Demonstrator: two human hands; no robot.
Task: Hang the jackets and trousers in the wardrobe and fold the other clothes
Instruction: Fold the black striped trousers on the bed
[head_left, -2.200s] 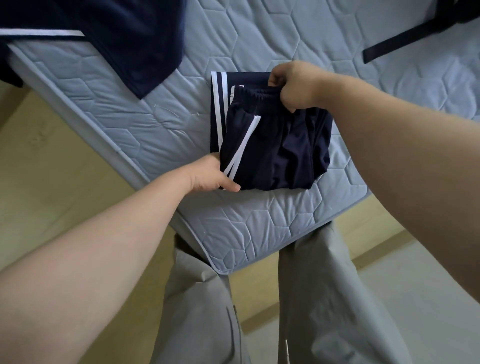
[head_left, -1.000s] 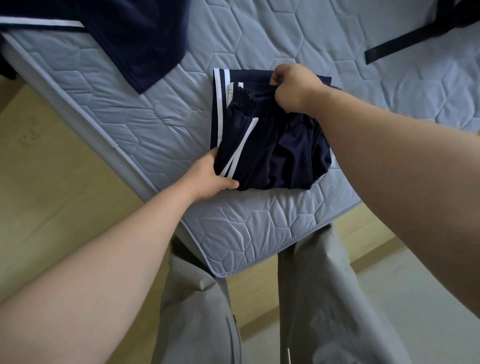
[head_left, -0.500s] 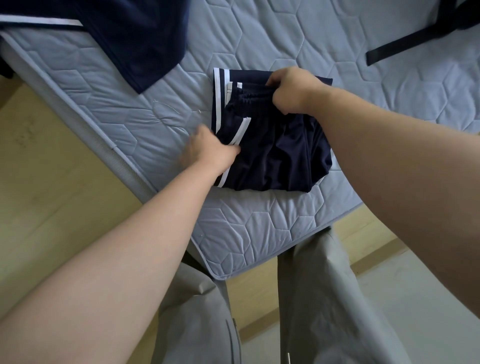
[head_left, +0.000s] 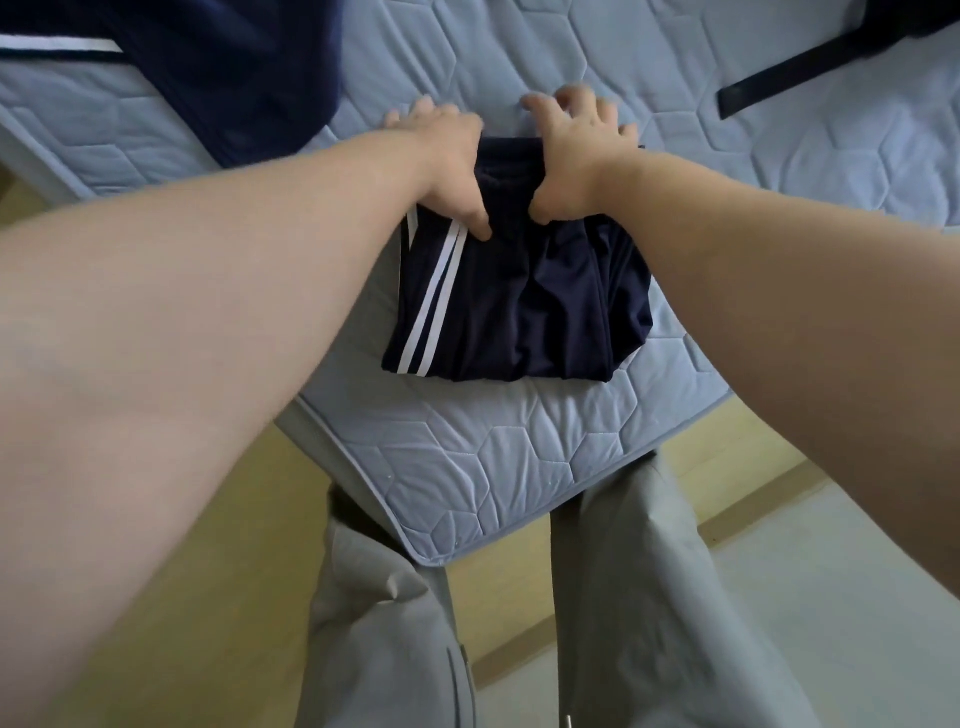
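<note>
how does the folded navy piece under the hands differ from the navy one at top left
The folded navy garment is a compact rectangle near the mattress corner; the other navy garment lies spread out, unfolded. The left hand and right hand press on the folded one; the other is untouched. Both are navy with white stripes.

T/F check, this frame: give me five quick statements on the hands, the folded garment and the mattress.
1. The left hand and the right hand both touch the folded garment. True.
2. The garment hangs from a hanger. False: it lies on the mattress.
3. White stripes run down its left side. True.
4. The right hand holds the black strap. False: the strap lies apart, far right.
5. A second navy garment lies far left. True.
</note>
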